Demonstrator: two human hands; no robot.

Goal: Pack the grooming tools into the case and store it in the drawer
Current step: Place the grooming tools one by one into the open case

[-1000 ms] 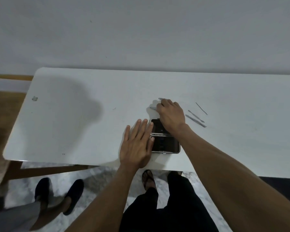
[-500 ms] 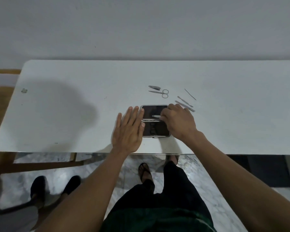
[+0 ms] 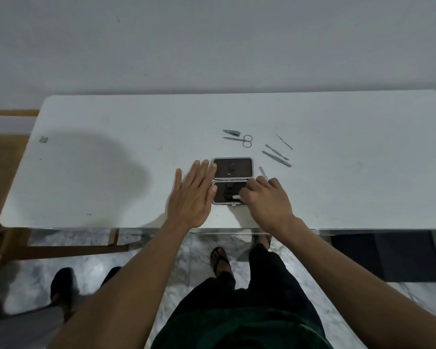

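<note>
While the case is lying open near the front edge of the table, this is how things are standing:

Case: the case is lying flat with both dark halves facing up, the far half toward the wall and the near half toward the person; no brand or writing is readable on it.
Left hand: the left hand is resting palm down on the table, fingers spread wide, with its fingertips lying over the left rim of the case.
Right hand: the right hand is reaching over the right end of the near half, fingers curled narrow and pinching a small pale tool inside that half.
Loose tools: a nail clipper and small scissors are lying beyond the case; tweezers, a flat pusher and a thin pick are lying to the right; a slim file is lying just beside the case's right edge.
Labels: a small pale sticker is sitting at the far left of the table, too small to read.
Drawer: it is not visible in this view.
</note>
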